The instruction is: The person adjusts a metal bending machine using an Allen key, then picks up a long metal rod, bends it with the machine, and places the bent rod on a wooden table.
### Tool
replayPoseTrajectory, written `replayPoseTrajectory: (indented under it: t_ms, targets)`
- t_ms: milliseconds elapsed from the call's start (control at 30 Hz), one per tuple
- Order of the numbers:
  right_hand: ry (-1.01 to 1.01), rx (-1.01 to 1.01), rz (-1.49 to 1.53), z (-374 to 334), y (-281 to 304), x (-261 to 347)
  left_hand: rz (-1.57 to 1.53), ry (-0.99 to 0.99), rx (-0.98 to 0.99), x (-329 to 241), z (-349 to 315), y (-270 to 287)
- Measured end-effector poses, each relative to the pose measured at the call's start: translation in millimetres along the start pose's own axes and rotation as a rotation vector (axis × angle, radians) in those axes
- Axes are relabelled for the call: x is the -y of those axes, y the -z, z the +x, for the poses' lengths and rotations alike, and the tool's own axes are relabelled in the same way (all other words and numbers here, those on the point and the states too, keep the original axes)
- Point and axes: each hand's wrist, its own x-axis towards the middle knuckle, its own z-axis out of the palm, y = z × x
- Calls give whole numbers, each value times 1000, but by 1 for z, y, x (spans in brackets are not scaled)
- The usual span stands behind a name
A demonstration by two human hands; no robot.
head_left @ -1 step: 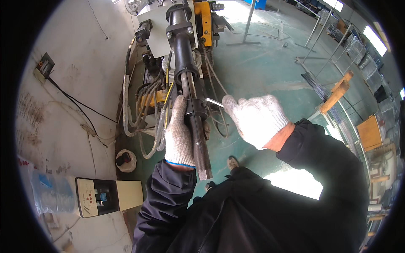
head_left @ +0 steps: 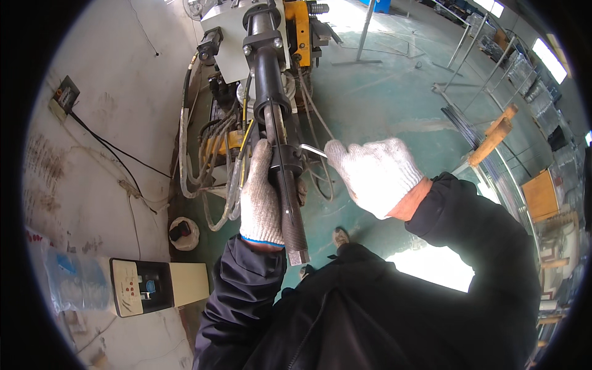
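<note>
A long threaded rod points toward me from a black cylinder on a machine. Around it sits a black collar. My left hand, in a white knit glove, is wrapped round the rod and collar from the left and below, with fingertips showing on the right side. In my gloved right hand, closed in a fist, is a bent silver hex key. Its short end meets the collar's right side; whether it sits inside a screw is too small to tell.
Hoses hang beside the machine, near the stained white wall. A water dispenser and a white bucket stand at left. Metal stands, a bundle of rods and a wooden piece are at right.
</note>
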Motion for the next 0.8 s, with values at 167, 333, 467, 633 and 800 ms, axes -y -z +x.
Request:
replayPoseTrajectory:
  t_ms: [167,333,467,633,800]
  targets:
    - [350,-198,-30,32,-34,-64,67,11,-107,-2,0,-6]
    - [732,-467,98,117,-56,-107,258,-16,-87,-6,-3,-9]
    - [906,-565,139,146,-68,-113,419,-120,-118,-3,-9,-15]
    - [820,-518,279,122,-77,-118,210,25,-98,-14,-4,-21]
    - [702,-391,478,113,-96,-103,393,-7,-296,-17,-14,-29]
